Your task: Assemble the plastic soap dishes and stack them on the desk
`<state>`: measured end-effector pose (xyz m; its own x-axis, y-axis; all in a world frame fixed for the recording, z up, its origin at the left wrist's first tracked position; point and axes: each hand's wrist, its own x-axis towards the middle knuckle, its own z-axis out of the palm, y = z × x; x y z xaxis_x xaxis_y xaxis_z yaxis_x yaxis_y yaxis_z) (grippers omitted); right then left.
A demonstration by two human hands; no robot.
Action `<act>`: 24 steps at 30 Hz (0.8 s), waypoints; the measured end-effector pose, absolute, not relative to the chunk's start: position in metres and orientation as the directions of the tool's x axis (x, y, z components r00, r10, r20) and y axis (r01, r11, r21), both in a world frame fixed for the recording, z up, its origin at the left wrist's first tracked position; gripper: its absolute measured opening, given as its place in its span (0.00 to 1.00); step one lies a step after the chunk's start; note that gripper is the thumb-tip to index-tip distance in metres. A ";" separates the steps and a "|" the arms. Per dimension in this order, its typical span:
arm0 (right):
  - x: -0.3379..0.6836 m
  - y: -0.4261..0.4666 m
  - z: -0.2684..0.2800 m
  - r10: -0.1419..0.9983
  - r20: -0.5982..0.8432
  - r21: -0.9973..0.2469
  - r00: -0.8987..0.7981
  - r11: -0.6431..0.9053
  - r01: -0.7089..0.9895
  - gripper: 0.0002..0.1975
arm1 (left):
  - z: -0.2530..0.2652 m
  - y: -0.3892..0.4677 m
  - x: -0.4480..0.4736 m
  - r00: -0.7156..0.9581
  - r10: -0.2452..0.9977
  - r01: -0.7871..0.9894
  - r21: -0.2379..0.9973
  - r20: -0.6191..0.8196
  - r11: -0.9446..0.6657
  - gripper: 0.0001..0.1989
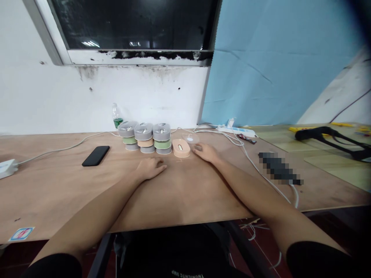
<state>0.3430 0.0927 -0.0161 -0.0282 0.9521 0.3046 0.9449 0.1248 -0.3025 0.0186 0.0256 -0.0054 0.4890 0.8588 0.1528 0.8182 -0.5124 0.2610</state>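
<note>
Three stacks of lidded boxes (pixel 145 133) stand at the back; in front, the left hand (pixel 150 168) rests on the counter (pixel 185 193), fingers loosely spread, holding nothing. The peach box (pixel 181 148) sits right of the stacks, best steadied from both sides, clear of them. Behind its right edge lies a clear lid (pixel 190 138), best handled by its rim. The right hand (pixel 205 151) curls loosely beside the box, apparently empty; contact I cannot tell.

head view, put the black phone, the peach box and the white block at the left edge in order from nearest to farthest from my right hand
1. Peach box: just left of your right hand.
2. Black phone: well over to the left.
3. White block: farthest left, at the picture's edge.
</note>
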 end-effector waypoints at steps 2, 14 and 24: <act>0.342 0.093 -0.016 0.952 0.301 -0.301 -0.048 0.142 0.943 0.20 | -0.006 0.026 0.018 0.488 0.860 0.818 0.263 0.152 -0.511 0.25; 0.319 0.076 -0.012 0.792 0.534 -0.340 -0.297 0.523 0.782 0.30 | -0.006 0.026 0.019 0.481 0.865 0.822 0.269 0.143 -0.502 0.25; 0.320 0.088 -0.020 0.778 0.519 -0.444 -0.355 0.600 0.666 0.16 | -0.005 0.025 0.018 0.481 0.866 0.823 0.270 0.139 -0.500 0.25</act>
<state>0.3201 0.0876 -0.0200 -0.3552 0.7777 0.5187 0.6658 0.6000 -0.4436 0.0182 0.0251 -0.0045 0.4806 0.8659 0.1388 0.8229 -0.5000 0.2699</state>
